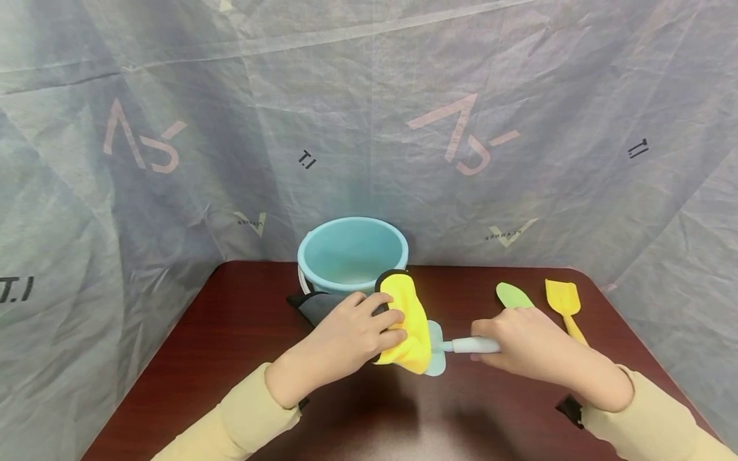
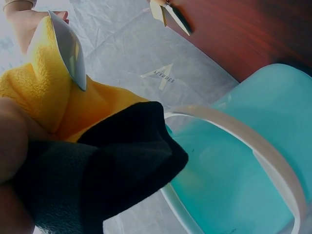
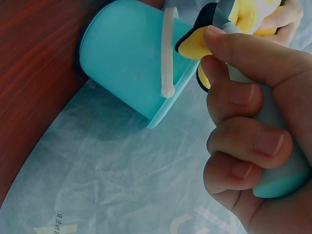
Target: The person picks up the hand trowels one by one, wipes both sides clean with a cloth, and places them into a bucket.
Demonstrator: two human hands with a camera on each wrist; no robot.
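Note:
In the head view my left hand (image 1: 357, 330) grips a two-sided cloth (image 1: 408, 314), yellow on one face and dark grey on the other, with a black edge. The cloth lies against the pale blue blade (image 2: 69, 51) of a toy shovel, covering part of it. Curled round the shovel's white handle (image 1: 475, 346) is my right hand (image 1: 524, 339); the right wrist view shows its fingers wrapped about the handle, which has a teal end (image 3: 280, 186). Both hands are above the table, in front of a light blue bucket (image 1: 346, 240).
The bucket stands upright near the table's back edge, its white handle (image 3: 167, 53) hanging down. A green tool (image 1: 513, 294), partly hidden by my right hand, and a yellow toy shovel (image 1: 564, 298) lie on the right of the dark red table (image 1: 242, 358). Grey sheeting (image 1: 369, 128) surrounds the back.

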